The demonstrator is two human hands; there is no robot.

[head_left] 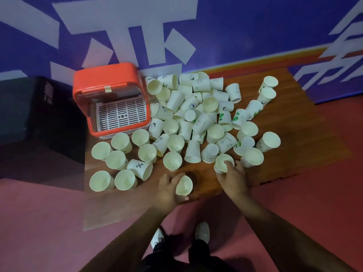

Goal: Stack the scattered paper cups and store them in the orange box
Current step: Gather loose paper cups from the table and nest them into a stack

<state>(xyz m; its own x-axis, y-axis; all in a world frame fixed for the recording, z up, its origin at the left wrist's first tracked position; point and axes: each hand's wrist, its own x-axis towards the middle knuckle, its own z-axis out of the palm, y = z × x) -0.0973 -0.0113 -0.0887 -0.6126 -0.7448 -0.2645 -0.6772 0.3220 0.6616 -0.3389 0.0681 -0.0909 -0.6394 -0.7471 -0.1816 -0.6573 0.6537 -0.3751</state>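
Observation:
Several white paper cups (pixel 196 114) lie scattered and piled across a low wooden table (pixel 290 134), some upright, some on their sides. The orange box (pixel 106 75) stands at the table's back left with its lid raised and a white slotted tray (pixel 121 114) inside. My left hand (pixel 167 191) grips one upright cup (pixel 184 185) near the table's front edge. My right hand (pixel 231 179) is closed around another upright cup (pixel 224 162) a little to the right, thumb over its rim.
A black container (pixel 29 114) sits left of the orange box. A blue wall with white shapes (pixel 235 36) runs behind the table. The floor (pixel 314 193) is red, and my feet (pixel 202 232) are below the front edge.

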